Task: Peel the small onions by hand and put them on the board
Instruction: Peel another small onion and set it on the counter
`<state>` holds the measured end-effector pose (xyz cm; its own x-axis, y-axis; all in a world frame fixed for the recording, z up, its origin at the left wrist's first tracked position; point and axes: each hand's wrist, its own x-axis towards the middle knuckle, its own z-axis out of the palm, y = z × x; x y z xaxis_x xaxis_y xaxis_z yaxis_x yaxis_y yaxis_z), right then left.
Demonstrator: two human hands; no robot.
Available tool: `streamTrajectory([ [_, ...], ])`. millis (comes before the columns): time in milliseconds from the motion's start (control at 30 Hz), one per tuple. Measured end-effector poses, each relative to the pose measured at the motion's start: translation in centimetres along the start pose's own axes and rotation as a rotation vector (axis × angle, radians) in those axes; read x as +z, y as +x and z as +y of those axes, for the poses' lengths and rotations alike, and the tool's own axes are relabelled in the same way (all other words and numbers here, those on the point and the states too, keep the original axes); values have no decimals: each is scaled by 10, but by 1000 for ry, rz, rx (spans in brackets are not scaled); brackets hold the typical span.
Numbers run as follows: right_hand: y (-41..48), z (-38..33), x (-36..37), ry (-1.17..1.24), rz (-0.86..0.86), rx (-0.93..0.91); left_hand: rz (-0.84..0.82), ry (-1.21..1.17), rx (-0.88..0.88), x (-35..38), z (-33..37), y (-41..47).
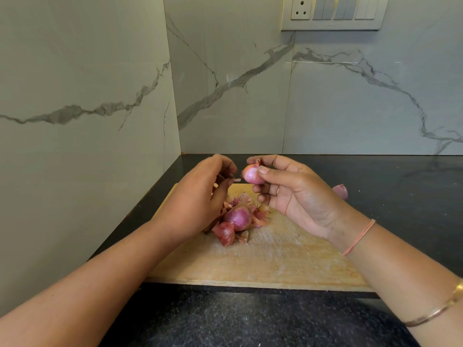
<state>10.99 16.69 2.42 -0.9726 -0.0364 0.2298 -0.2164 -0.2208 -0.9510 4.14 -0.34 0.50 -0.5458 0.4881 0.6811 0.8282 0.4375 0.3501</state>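
My right hand (pixel 295 194) pinches a small pink onion (pixel 251 174) between thumb and fingertips, held up above the wooden board (pixel 270 256). A shred of skin still sticks up at its top. My left hand (pixel 200 196) hovers just left of it, fingers curled, pinching a thin strip of peel (pixel 235 180). On the board below lies a purple onion (pixel 238 217) in a heap of loose skins (pixel 226 234).
Another onion (pixel 340 191) lies on the dark counter (pixel 400 186) right of the board, partly hidden by my right hand. Marble walls close the left side and back. A switch panel (pixel 333 12) sits high on the back wall.
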Motion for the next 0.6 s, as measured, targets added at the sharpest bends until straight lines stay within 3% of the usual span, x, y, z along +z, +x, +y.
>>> streamTrajectory([
  [200,-1,5,-1,-297,19,-76,44,-149,-69,-3,8,-2],
  [600,-2,8,3,-494,22,-127,73,-363,-231,-2,18,-4],
])
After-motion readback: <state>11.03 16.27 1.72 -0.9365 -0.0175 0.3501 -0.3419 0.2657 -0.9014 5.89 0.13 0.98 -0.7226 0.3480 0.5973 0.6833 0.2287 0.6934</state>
